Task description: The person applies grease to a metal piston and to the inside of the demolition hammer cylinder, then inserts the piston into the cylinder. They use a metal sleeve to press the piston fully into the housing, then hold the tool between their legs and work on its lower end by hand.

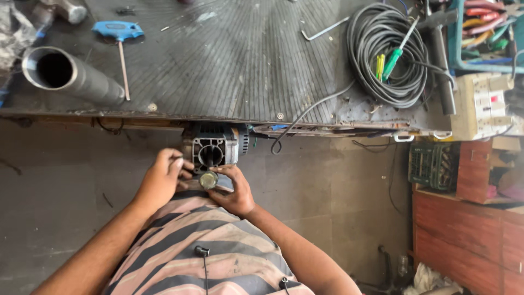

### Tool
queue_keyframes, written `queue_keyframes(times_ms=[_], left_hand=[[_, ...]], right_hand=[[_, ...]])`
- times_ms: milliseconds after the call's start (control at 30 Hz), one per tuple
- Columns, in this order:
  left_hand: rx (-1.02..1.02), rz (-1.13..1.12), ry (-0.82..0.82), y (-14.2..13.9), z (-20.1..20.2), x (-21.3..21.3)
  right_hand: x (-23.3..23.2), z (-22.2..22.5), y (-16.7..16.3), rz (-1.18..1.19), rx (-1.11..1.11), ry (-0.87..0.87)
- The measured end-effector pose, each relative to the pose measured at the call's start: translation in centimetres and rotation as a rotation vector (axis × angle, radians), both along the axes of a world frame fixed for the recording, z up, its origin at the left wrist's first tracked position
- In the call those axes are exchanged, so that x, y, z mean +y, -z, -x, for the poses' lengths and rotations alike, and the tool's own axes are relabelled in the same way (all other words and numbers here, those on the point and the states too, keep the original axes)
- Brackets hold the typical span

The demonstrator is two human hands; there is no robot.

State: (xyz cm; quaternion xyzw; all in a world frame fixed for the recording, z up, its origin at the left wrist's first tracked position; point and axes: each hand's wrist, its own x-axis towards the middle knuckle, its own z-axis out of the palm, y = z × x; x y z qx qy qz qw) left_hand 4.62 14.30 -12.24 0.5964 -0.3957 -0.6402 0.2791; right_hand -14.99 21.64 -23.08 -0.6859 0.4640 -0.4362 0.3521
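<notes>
A grey metal motor housing (212, 146) with a round central bore hangs just below the workbench edge, close to my body. My left hand (164, 177) grips its lower left side, fingers curled against the casing. My right hand (233, 191) pinches a small round metal part (208, 180) right under the bore, thumb and fingers around it. Both hands are nearly touching each other. My striped shirt fills the lower middle of the view.
The dark ribbed workbench (229, 60) carries a steel pipe (65, 74) at left, a blue T-handle wrench (119, 38), a hex key (322, 31), a coiled black cable (387, 54) with green screwdrivers (397, 54). A red cabinet (469, 240) and green crate (434, 164) stand at right.
</notes>
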Motion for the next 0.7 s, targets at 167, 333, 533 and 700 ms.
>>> queue_keyframes(times_ms=[167, 333, 533, 700], left_hand=[[0.23, -0.307, -0.021, 1.5, 0.0, 1.2], [0.401, -0.477, -0.09, 0.6, 0.8, 1.8], [0.549, -0.424, -0.207, 0.2, 1.9, 1.5], [0.529, -0.371, -0.228, 0.6, 2.0, 0.7]], right_hand=[[1.4, 0.5, 0.0, -0.068, -0.055, -0.036], [1.7, 0.0, -0.1, 0.021, -0.027, 0.025], [1.2, -0.8, 0.2, 0.129, 0.01, 0.132], [-0.2, -1.9, 0.6, 0.195, -0.018, 0.271]])
